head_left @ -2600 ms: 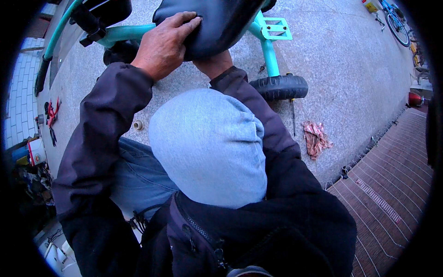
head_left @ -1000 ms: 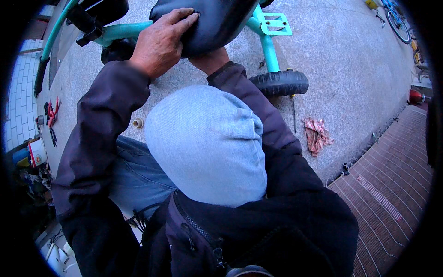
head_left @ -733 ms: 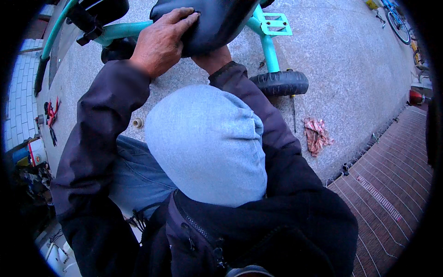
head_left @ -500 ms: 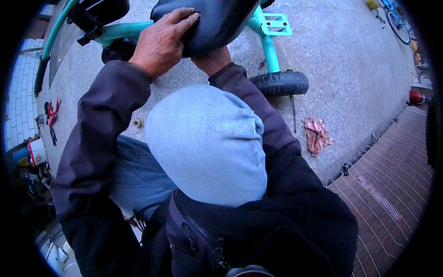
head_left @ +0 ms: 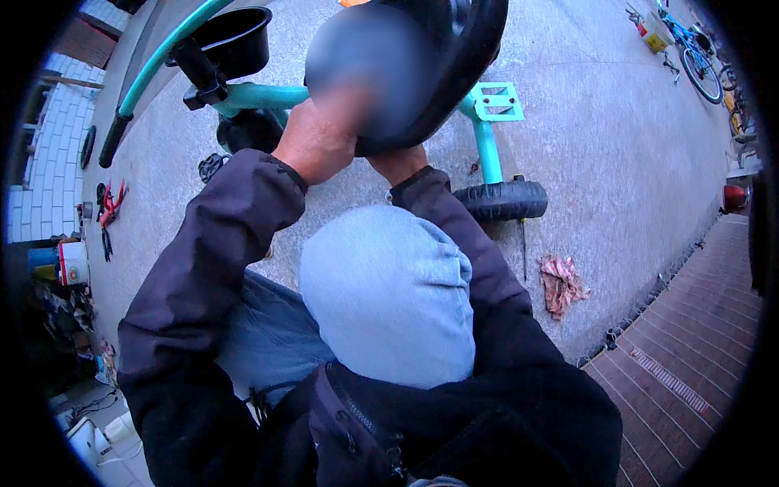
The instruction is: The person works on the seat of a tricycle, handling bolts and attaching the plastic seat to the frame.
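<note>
A teal tubular frame [head_left: 488, 150] with a thick black wheel [head_left: 505, 200] stands in front of me, like a small tricycle. On it sits a black, glossy, seat-like part [head_left: 475, 57], tilted. My left hand [head_left: 320, 140] is against the near left side of this part; a blur smears its fingers. My right hand [head_left: 399, 165] reaches under the near edge, with its fingers hidden beneath. At the left, a teal handlebar [head_left: 166, 53] ends in a black grip, beside a black bowl-shaped part [head_left: 235, 45]. My denim-covered knee [head_left: 389, 296] rises between my forearms.
A crumpled reddish rag [head_left: 561, 286] and a thin rod [head_left: 523, 247] lie on the concrete at right. Red-handled pliers-like tools [head_left: 111, 204] lie far left. A ribbed brown mat [head_left: 690, 349] covers the lower right. Farther off are a blue bicycle [head_left: 699, 61] and a bucket [head_left: 656, 34].
The black part has tipped and turned, showing more of its raised dark rim. Both hands have stayed with it. My view has shifted, so most things sit lower in the picture.
</note>
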{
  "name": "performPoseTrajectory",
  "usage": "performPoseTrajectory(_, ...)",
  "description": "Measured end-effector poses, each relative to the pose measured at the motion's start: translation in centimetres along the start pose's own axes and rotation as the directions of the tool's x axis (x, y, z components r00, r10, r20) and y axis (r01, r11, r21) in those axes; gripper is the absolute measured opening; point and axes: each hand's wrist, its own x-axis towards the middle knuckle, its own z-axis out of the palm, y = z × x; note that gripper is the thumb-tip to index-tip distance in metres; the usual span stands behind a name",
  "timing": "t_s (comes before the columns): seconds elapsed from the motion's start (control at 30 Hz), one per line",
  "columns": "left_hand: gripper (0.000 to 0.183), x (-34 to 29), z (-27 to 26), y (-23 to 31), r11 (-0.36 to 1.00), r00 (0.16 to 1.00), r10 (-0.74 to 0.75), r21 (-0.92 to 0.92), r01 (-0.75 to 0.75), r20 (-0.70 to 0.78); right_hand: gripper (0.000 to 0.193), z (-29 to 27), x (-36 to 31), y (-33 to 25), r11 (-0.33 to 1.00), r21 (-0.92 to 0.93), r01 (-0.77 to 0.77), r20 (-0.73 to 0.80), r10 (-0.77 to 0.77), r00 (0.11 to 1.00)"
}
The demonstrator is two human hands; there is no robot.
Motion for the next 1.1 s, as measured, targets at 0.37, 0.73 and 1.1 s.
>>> performPoseTrajectory(0.37,0.060,-0.7,0.1,-0.3,0.989,0.982,0.134,0.075,-0.125,-0.136,0.054,0.5,-0.6,-1.2,0.102,-0.972,0.213,0.187,-0.216,0.958)
performPoseTrajectory(0.73,0.057,-0.6,0.1,-0.3,0.983,0.974,0.163,0.106,-0.148,-0.154,0.054,2.0,0.3,-1.7,0.807,-0.545,0.225,0.010,-0.262,0.965)
performPoseTrajectory(1.1,0.059,-0.8,0.5,-0.4,0.989,0.983,0.115,0.105,-0.101,-0.144,0.057,1.0,0.5,-2.1,0.326,-0.904,0.278,0.179,-0.302,0.936)
